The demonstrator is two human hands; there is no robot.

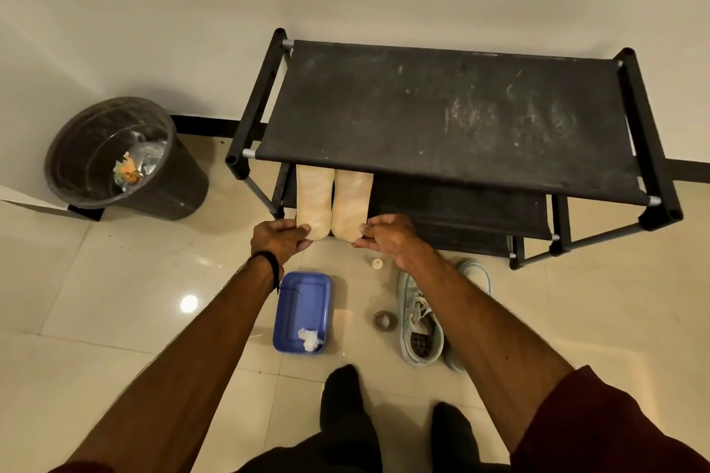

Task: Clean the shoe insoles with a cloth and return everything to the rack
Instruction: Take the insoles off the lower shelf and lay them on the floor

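Both hands are down at the rack (pixel 453 115) now, each one working the near end of an insole. The left hand (pixel 278 236) is pinching the heel end of the left insole (pixel 314 200), thumb lying on top, the other fingers curled underneath. The right hand (pixel 386 236) is pinching the heel end of the right insole (pixel 351 202) the same way, thumb on top near the edge, fingers tucked below.

The two insoles are lying side by side, touching or nearly so along their inner edges, and stretching away from the fingertips onto the rack's second shelf, their far ends disappearing under the dusty black top shelf. The heel ends are overhanging the shelf's front edge, right where the fingers are gripping.

Behind the left wrist, a blue tray (pixel 296 303) is sitting on the tiled floor with a crumpled white cloth (pixel 310 339) in its near corner. Behind the right wrist, a small white cap (pixel 377 263) is resting on the floor, then a roll of tape (pixel 384 319), and just beside it the pale blue sneakers (pixel 420 326), partly hidden by the right forearm. Well off to the left of the left fingers, a dark bin (pixel 126 159) is standing by the wall with scraps inside.
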